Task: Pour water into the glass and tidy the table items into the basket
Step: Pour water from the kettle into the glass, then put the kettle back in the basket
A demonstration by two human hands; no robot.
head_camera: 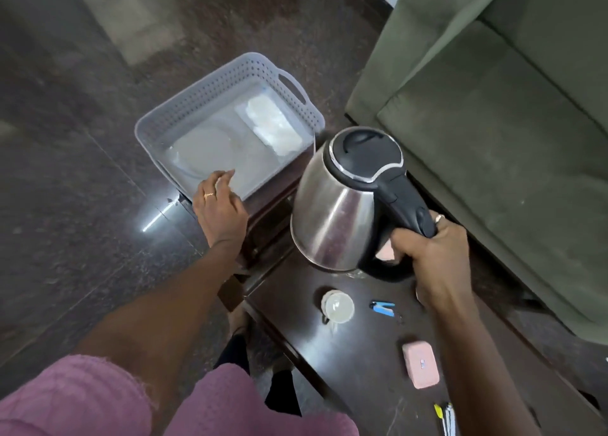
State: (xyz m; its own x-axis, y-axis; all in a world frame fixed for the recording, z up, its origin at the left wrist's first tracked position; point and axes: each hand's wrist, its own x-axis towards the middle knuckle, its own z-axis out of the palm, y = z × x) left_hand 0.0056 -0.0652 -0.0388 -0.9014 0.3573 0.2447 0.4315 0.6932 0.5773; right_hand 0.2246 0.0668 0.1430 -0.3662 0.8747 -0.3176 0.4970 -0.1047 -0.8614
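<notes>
My right hand point(427, 248) grips the black handle of a steel kettle point(342, 205), held in the air above the dark table point(355, 363), lid closed. My left hand point(218, 205) rests with fingers spread on the near rim of the pale perforated basket point(184, 106), holding nothing. Inside the basket lie a clear bag and a white packet point(271, 123). A clear glass point(338, 305) stands on the table below the kettle. Near it lie a small blue stapler point(383, 306), a pink case point(421, 364) and pens point(445, 417) at the bottom edge.
A green sofa point(493, 123) stands close on the right of the table. Dark polished floor point(82, 172) lies to the left. My pink-clad knees point(131, 399) are at the bottom of the view.
</notes>
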